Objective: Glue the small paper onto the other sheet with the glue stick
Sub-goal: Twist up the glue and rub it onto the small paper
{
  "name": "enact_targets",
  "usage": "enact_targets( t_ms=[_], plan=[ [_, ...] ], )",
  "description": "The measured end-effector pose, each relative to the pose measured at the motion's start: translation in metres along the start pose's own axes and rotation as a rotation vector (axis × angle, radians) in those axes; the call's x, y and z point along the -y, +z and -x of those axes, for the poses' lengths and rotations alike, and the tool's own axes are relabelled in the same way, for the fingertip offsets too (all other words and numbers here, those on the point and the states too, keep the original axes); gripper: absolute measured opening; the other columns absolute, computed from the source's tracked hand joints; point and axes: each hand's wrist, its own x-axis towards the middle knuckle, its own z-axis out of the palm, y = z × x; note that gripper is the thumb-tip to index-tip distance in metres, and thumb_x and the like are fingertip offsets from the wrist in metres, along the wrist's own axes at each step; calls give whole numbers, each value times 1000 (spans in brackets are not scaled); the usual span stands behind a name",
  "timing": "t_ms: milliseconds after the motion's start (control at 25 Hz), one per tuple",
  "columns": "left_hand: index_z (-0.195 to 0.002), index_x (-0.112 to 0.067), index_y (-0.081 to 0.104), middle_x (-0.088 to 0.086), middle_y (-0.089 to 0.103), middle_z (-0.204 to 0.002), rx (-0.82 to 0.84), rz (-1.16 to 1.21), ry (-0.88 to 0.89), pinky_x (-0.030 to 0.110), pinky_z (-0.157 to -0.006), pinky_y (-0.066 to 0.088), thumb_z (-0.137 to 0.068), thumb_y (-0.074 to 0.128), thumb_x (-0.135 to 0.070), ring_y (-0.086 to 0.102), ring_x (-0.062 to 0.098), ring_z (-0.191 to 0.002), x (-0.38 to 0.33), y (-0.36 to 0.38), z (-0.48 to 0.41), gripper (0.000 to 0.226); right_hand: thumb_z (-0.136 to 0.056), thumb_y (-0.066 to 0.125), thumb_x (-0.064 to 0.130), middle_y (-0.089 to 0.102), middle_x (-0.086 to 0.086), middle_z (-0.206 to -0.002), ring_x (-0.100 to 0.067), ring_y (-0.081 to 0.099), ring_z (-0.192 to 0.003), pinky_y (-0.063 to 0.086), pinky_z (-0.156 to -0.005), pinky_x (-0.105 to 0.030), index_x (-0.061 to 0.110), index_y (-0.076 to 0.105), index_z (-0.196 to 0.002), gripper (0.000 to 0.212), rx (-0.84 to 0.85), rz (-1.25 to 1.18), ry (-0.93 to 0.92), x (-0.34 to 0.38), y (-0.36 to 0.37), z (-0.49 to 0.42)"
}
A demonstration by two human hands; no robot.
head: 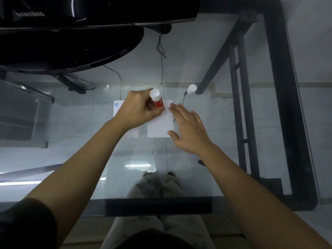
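Gluing on the glass table: one hand works the stick, the other pins the paper.

The left hand [138,109] is closed around the red glue stick [157,100], tilted, its working end down on the upper left part of the small paper [159,123], though the fingers hide the tip itself. The right hand [186,128] is spread out, holding nothing, its fingertips resting on the paper's right edge. The other sheet [117,108] lies just beside it to the left, half under the left wrist. The white cap [191,89] stands apart, farther back on the table [224,141]. The paper looks thin, light and floppy, and I think it will slide easily on glass, so pressing it flat near the edge seems wise. The stick is rigid and light; the middle of the barrel is a good place to grip.
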Motion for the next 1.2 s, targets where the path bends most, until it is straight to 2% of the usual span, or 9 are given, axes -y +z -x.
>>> enact_targets(
  t_ms=[160, 240, 360, 480, 640, 720, 880, 1080, 1200],
  plan=[
    [-90, -7, 64, 8, 71, -81, -95, 40, -76, 28, -68, 53, -75, 74, -27, 65, 20, -71, 1, -4, -8, 26, -87, 52, 38, 0, 2, -158, -13, -3, -143, -13, -111, -41, 18, 4, -147, 79, -22, 57, 57, 0, 1, 1],
    [-92, -8, 65, 7, 72, -84, -49, 95, -70, 30, -69, 56, -74, 75, -26, 66, 18, -72, -4, 0, 12, 27, -87, 49, 46, -11, 1, -157, -16, -13, -143, -18, -108, -43, 16, -4, -146, 85, -26, 94, 133, 0, 3, 2],
    [-88, -7, 65, 7, 71, -81, 58, 74, -38, 35, -67, 55, -73, 76, -24, 65, 18, -69, -11, 7, 33, 25, -87, 44, 53, -17, 0, -156, -18, -19, -141, -21, -106, -45, 17, -12, -145, 88, -14, 87, 204, 0, 7, 5],
    [-85, -4, 63, 11, 70, -78, 112, 28, 8, 33, -66, 54, -74, 75, -24, 64, 22, -68, -12, 5, 14, 26, -88, 43, 54, -19, 1, -156, -17, -20, -141, -20, -107, -44, 19, -13, -145, 88, -7, 55, 206, -1, 8, 5],
    [-88, -5, 62, 10, 70, -80, 28, -44, -15, 31, -67, 51, -75, 74, -28, 64, 23, -70, -3, -8, -20, 29, -88, 43, 53, -17, 1, -156, -16, -19, -141, -16, -109, -45, 18, -11, -145, 87, -13, 49, 201, -2, 7, 5],
    [-86, -7, 63, 7, 70, -78, 31, -8, -19, 31, -66, 52, -74, 74, -29, 64, 20, -69, -3, -6, -11, 27, -88, 43, 54, -18, 2, -156, -15, -20, -141, -17, -109, -44, 19, -12, -145, 87, -17, 53, 198, -3, 8, 5],
    [-86, -5, 64, 8, 71, -80, 147, 38, 28, 35, -66, 55, -75, 75, -27, 65, 18, -68, -13, 6, 20, 27, -88, 42, 55, -19, 3, -155, -14, -21, -140, -20, -108, -42, 20, -13, -145, 87, -21, 54, 196, -3, 9, 5],
    [-89, -5, 62, 9, 70, -81, 64, -38, 8, 34, -69, 53, -77, 73, -28, 65, 21, -70, -7, -5, -17, 28, -88, 43, 54, -19, 3, -155, -13, -21, -140, -21, -106, -41, 20, -13, -145, 87, -20, 50, 199, -4, 9, 4],
    [-86, -6, 64, 7, 71, -79, 78, 25, 19, 32, -67, 53, -74, 75, -27, 65, 18, -68, -9, -2, -2, 26, -88, 42, 55, -19, 3, -155, -13, -21, -140, -20, -107, -42, 20, -14, -145, 87, -19, 48, 198, -4, 10, 5]
  ],
)
